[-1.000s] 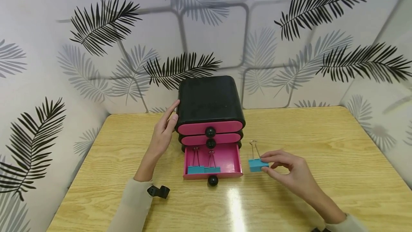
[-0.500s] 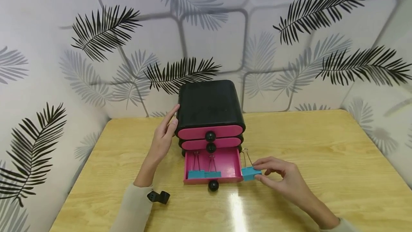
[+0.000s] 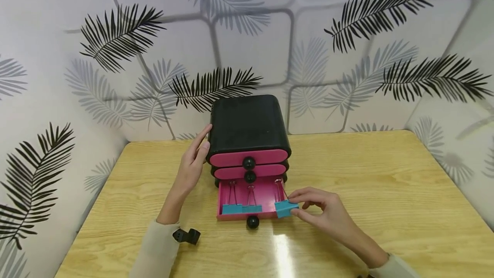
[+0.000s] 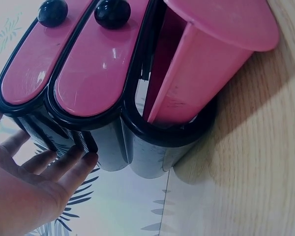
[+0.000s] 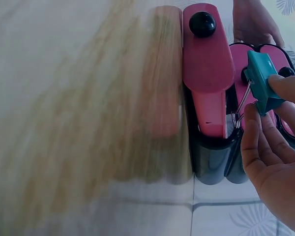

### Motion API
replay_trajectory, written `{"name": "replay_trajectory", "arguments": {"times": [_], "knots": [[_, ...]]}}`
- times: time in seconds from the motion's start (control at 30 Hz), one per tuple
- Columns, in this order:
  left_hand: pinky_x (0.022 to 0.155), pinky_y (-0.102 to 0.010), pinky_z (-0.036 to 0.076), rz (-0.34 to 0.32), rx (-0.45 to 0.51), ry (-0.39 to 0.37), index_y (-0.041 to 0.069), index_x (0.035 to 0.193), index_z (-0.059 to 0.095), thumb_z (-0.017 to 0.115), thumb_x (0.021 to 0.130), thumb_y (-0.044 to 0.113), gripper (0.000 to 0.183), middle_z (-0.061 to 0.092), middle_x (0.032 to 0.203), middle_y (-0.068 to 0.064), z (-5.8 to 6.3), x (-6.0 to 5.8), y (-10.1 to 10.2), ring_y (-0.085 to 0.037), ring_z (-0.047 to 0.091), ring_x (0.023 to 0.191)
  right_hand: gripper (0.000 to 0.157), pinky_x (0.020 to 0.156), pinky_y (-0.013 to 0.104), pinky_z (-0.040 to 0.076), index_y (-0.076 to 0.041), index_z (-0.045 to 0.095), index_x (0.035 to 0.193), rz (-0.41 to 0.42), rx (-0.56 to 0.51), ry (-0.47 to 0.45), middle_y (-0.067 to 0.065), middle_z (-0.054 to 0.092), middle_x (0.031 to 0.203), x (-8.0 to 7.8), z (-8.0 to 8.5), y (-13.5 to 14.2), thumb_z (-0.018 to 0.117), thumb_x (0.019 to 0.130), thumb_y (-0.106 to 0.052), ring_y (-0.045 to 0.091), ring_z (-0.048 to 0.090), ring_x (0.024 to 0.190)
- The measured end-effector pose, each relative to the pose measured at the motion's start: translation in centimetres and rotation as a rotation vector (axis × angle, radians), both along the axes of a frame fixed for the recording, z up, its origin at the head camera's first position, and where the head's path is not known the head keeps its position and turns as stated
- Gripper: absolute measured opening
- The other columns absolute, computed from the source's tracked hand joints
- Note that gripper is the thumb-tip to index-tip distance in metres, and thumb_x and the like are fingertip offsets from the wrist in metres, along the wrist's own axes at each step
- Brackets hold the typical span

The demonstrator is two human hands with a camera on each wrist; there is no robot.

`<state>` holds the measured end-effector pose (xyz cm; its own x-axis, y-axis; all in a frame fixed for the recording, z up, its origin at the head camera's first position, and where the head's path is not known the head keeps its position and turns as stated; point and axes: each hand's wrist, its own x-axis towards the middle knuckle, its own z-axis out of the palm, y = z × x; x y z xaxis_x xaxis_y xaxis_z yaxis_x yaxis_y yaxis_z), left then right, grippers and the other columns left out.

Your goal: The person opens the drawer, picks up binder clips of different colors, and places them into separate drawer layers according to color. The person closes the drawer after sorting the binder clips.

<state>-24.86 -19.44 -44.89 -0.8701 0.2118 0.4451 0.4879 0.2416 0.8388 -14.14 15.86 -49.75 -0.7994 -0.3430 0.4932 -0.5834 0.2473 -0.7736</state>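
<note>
A black cabinet (image 3: 248, 123) with pink drawers stands on the table, its bottom drawer (image 3: 268, 216) pulled out. My left hand (image 3: 191, 164) rests with straight fingers against the cabinet's left side. Between thumb and fingertips my right hand (image 3: 324, 211) pinches a blue binder clip (image 3: 284, 208) by its right end. That clip overlaps the drawer's front right corner in the head view, its wire handles pointing toward the back. Two more blue binder clips, a left one (image 3: 232, 209) and a right one (image 3: 252, 209), lie side by side in the drawer's left part, handles also toward the back.
Above the pulled-out drawer, two pink drawers with black knobs (image 3: 249, 163) are closed. The wooden table (image 3: 366, 175) reaches back to a wall (image 3: 254, 46) with a leaf pattern. A black strap device (image 3: 187, 236) sits at the left sleeve.
My right hand has carried the pinched binder clip leftward, from beside the drawer to over its front right corner. My left hand stays at the cabinet's side.
</note>
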Motion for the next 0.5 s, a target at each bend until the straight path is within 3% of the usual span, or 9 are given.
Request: {"name": "replay_trajectory", "arguments": {"times": [0.07, 0.3, 0.43, 0.5], "knots": [[0.113, -0.049, 0.037, 0.002, -0.001, -0.004, 0.008, 0.16, 0.036, 0.04, 0.111, 0.012, 0.05, 0.033, 0.165, -0.009, 0.0, 0.1, 0.0, -0.025, 0.034, 0.149, 0.022, 0.073, 0.029, 0.059, -0.01, 0.08, 0.105, 0.002, 0.006, 0.001, 0.009, 0.075, 0.111, -0.1, -0.1, -0.3, 0.081, 0.086, 0.001, 0.02, 0.07, 0.1], [0.096, -0.021, 0.046, 0.0, -0.004, 0.005, 0.025, 0.16, 0.04, 0.041, 0.112, 0.021, 0.048, 0.036, 0.163, 0.006, 0.0, 0.2, 0.0, -0.019, 0.048, 0.137, 0.02, 0.072, 0.03, 0.059, -0.013, 0.08, 0.106, -0.03, 0.037, -0.048, 0.007, 0.075, 0.112, -0.6, -0.1, -0.9, 0.082, 0.088, -0.007, 0.018, 0.07, 0.099], [0.096, -0.022, 0.044, -0.006, 0.007, 0.013, 0.025, 0.16, 0.04, 0.041, 0.112, 0.021, 0.048, 0.036, 0.163, 0.006, -0.1, 0.2, 0.0, -0.02, 0.047, 0.137, 0.018, 0.071, 0.031, 0.06, -0.012, 0.08, 0.105, -0.031, 0.053, -0.075, 0.005, 0.075, 0.111, -1.1, -0.2, -1.3, 0.081, 0.088, -0.007, 0.017, 0.07, 0.1], [0.103, -0.029, 0.043, -0.007, 0.009, 0.016, 0.022, 0.16, 0.04, 0.041, 0.112, 0.019, 0.048, 0.035, 0.164, 0.003, -0.2, 0.2, 0.0, -0.02, 0.043, 0.141, 0.017, 0.071, 0.032, 0.06, -0.011, 0.081, 0.105, -0.028, 0.052, -0.079, 0.004, 0.075, 0.111, -1.2, -0.2, -1.5, 0.081, 0.088, -0.007, 0.018, 0.07, 0.101]]}}
